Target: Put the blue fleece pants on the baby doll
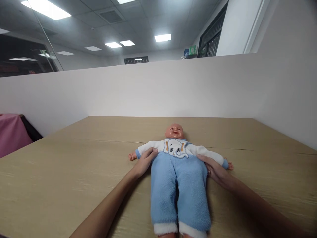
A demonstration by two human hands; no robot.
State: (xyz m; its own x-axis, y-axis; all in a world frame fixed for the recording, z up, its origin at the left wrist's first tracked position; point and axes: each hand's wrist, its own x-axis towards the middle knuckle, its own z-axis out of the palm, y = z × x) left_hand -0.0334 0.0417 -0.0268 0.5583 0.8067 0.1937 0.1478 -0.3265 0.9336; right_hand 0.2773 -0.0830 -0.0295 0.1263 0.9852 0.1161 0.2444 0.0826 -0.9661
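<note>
A baby doll (174, 131) lies on its back on the wooden table, head away from me and arms spread to both sides. Its outfit has a white top with an elephant face (175, 147) on the chest and fuzzy light blue pants (190, 185) with white cuffs. My left hand (145, 161) grips the doll at the waist on the left, thumb on top. On the opposite side, my right hand (215, 168) holds the waist, its fingers partly hidden beneath the doll's arm and side. The doll's feet are cut off by the lower frame edge.
The light wooden tabletop (61, 178) has seams running across it. A white partition (168, 89) rises behind it, and a white wall (289, 92) stands on the right. Pink cloth (13, 134) with something black beside it shows beyond the left edge.
</note>
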